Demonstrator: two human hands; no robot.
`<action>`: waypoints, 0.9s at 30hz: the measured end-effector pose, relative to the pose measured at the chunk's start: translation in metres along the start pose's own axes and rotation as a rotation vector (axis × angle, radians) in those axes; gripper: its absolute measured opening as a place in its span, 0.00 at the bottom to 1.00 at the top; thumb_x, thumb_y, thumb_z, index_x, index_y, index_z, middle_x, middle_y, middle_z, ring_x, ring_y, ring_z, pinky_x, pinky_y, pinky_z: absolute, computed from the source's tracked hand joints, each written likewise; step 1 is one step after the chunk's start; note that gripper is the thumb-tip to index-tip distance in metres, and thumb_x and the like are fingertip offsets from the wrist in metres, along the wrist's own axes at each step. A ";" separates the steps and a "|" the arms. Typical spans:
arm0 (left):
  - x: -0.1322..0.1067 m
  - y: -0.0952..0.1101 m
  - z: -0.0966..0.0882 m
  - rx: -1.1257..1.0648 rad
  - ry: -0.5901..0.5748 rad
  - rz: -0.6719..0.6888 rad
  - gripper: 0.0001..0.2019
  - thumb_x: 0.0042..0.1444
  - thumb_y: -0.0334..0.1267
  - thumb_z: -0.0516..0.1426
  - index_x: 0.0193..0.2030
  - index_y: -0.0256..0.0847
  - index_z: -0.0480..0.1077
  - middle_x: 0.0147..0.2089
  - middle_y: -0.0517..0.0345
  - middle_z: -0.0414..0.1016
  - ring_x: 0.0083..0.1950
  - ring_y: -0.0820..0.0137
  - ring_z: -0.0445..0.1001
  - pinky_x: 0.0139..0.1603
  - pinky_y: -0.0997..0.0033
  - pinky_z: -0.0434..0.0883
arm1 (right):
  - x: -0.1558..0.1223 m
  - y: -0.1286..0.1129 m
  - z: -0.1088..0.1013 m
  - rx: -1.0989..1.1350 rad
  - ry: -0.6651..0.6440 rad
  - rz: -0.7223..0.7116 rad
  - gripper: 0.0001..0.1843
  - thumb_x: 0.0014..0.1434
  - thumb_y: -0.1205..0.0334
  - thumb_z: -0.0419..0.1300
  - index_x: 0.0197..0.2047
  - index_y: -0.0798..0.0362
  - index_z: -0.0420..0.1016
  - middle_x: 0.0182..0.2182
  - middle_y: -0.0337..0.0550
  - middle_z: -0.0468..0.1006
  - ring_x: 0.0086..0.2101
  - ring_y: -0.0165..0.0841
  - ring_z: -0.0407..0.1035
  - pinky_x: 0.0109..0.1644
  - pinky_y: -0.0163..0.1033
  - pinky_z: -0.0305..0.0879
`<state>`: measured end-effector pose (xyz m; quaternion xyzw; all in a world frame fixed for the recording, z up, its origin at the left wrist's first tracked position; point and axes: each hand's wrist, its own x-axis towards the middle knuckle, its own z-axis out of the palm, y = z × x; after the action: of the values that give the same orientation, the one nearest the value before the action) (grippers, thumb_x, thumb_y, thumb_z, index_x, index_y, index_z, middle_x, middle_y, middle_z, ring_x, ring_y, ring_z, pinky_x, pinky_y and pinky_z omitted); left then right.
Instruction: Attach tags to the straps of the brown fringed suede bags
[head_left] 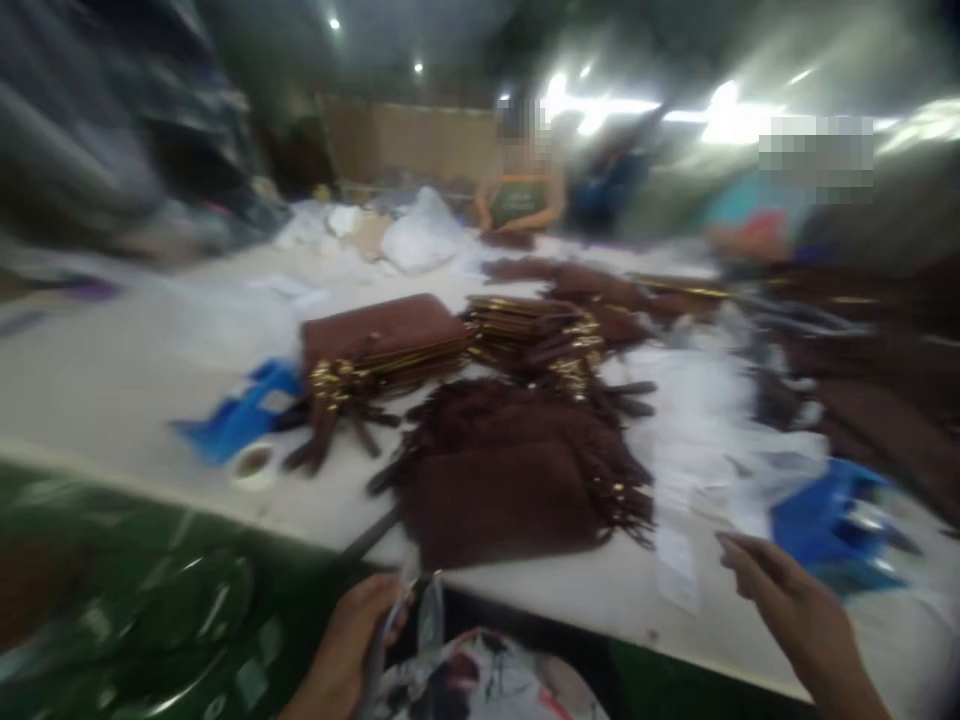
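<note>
At the table's front edge, my left hand (373, 612) is closed round a thin, greyish-white, strip-like item (382, 645); blur hides its exact kind. My right hand (787, 600) is over the right side of the table, thumb and fingers pressed together. A small pale thing (712, 508) shows at its fingertips, too blurred to name. Between the hands lies a dark brown flat pouch (502, 505), in front of a heap of brown pouches with tassels and gold-coloured clasps. Behind it are a stack of brown pouches (382, 325) on the left and another stack (517, 330).
Blue plastic wrappers lie left (244, 415) and right (829, 515); a tape roll (253, 465) is by the left one. White paper strips (679, 480) run along the right. More brown goods (885, 410) fill the far right. A person (521, 205) works across the table.
</note>
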<state>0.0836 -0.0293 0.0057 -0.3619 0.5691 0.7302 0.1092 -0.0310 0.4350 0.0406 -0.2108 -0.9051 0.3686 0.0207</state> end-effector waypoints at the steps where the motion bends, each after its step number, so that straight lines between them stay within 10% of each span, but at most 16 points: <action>1: -0.001 -0.006 -0.007 -0.045 0.017 -0.004 0.09 0.49 0.39 0.64 0.31 0.35 0.73 0.28 0.57 0.73 0.25 0.76 0.68 0.22 0.78 0.62 | -0.012 -0.020 0.024 0.059 -0.113 -0.090 0.17 0.49 0.44 0.59 0.40 0.40 0.76 0.32 0.48 0.78 0.28 0.40 0.69 0.33 0.44 0.63; 8: 0.004 -0.012 -0.012 -0.206 -0.015 -0.037 0.09 0.44 0.36 0.64 0.30 0.35 0.70 0.26 0.57 0.73 0.22 0.78 0.66 0.20 0.82 0.57 | -0.150 -0.158 0.168 0.373 -1.082 -0.456 0.13 0.62 0.55 0.53 0.39 0.48 0.77 0.27 0.36 0.73 0.25 0.30 0.66 0.29 0.33 0.61; 14: 0.009 -0.012 -0.022 -0.294 -0.094 -0.056 0.09 0.45 0.35 0.63 0.32 0.34 0.71 0.24 0.58 0.70 0.20 0.78 0.65 0.18 0.82 0.53 | -0.172 -0.187 0.215 0.388 -1.103 -0.632 0.13 0.63 0.62 0.52 0.40 0.49 0.79 0.33 0.37 0.78 0.36 0.32 0.71 0.42 0.33 0.63; 27: 0.006 -0.013 -0.025 -0.366 -0.142 -0.056 0.05 0.42 0.30 0.60 0.29 0.35 0.71 0.20 0.61 0.67 0.20 0.77 0.64 0.19 0.81 0.55 | -0.180 -0.183 0.240 0.150 -0.994 -0.736 0.16 0.62 0.67 0.51 0.41 0.47 0.80 0.36 0.40 0.80 0.37 0.33 0.73 0.44 0.34 0.64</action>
<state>0.0967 -0.0497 -0.0106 -0.3387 0.4077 0.8418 0.1019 0.0198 0.0883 0.0116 0.3136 -0.7915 0.4541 -0.2626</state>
